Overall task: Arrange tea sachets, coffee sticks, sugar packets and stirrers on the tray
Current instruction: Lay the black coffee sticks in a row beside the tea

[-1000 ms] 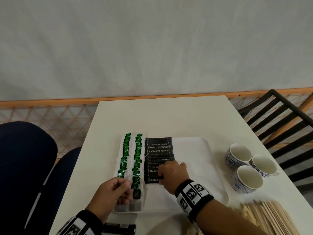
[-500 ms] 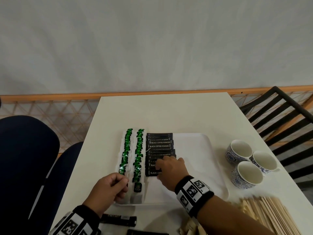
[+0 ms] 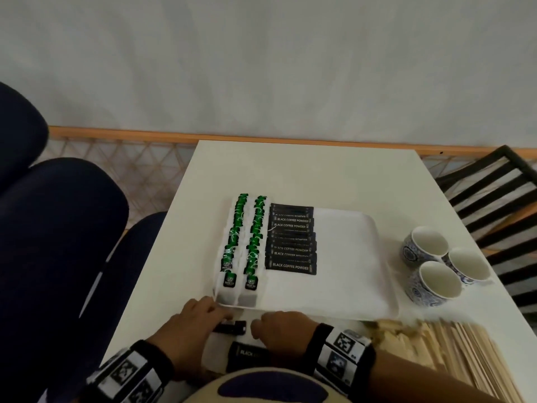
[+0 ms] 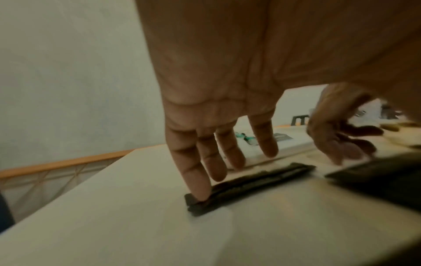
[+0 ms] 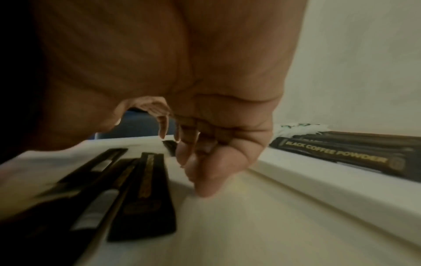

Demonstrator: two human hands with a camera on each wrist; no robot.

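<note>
table: white top (image 3: 305,175) against a pale wall, dark chairs either side
left fingers: straight and slightly spread (image 4: 198,181), little-finger tip pressed down on the end of a loose coffee stick (image 4: 248,185); no curl round it, nothing pinched
left hand: (image 3: 189,330) off the tea rows now, down on the bare table just in front of the tray's near left corner
right fingers: curled under, loosely bunched (image 5: 205,172), tips just above the table; nothing between them in the right wrist view
right hand: (image 3: 283,330) pulled back from the coffee row a moment ago, now beside the same loose stick, opposite end
spare sticks: more black ones (image 5: 141,194) flat on the table under the right wrist, off the tray
tray: white (image 3: 348,289); two rows of tea bags (image 3: 247,242) along the left, one overlapped row of coffee sticks (image 3: 292,242) next to them, right half bare
change: both hands gone from tidying rows to fetching; likely next coffee stick for the row
still off tray: wooden stirrers (image 3: 453,353) heaped at the near right; sugar packets not seen in any view
cups: three (image 3: 441,266) right of the tray, untouched
progress: judged under halfway
</note>
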